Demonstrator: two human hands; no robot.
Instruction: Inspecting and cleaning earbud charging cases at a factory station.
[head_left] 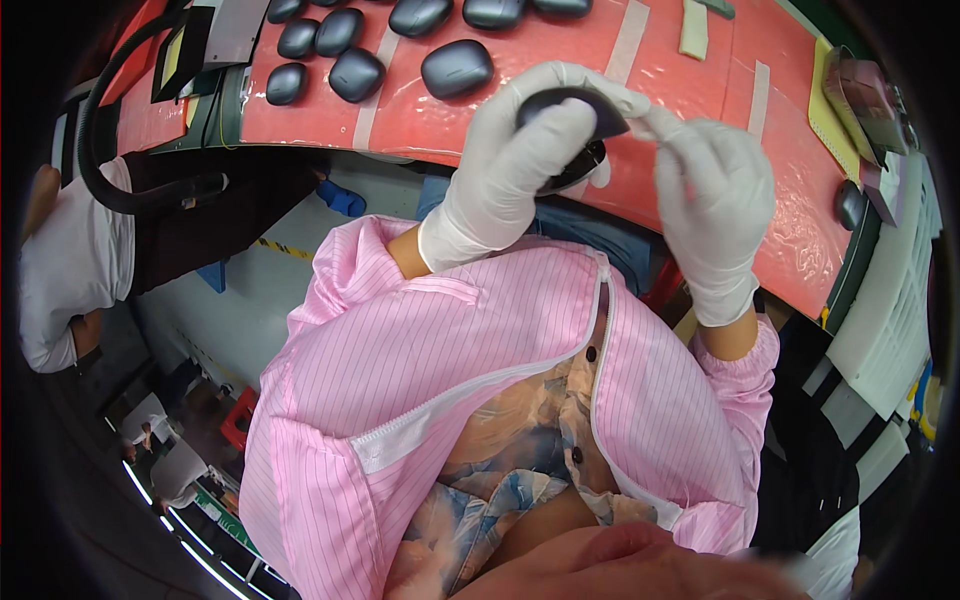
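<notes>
My left hand (487,190), in a white glove, grips a dark, rounded earbud charging case (603,112) above the near edge of the table. Its lid stands tilted up from the lower half, and the thumb presses on it. The case's inside is mostly hidden from me. Also gloved, my right hand (715,195) is at the right side of the case, thumb and fingertips pinched together close to the left fingers. Whatever lies in that pinch, if anything, is too small to make out.
Several closed grey-blue cases (457,69) lie on the red-covered table (690,90) at the far left. A small dark case (850,205) sits near the right edge, by a yellow sheet (833,115). Back right lies a pale strip (694,28). Another person (85,250) stands at left beside a black hose (95,150).
</notes>
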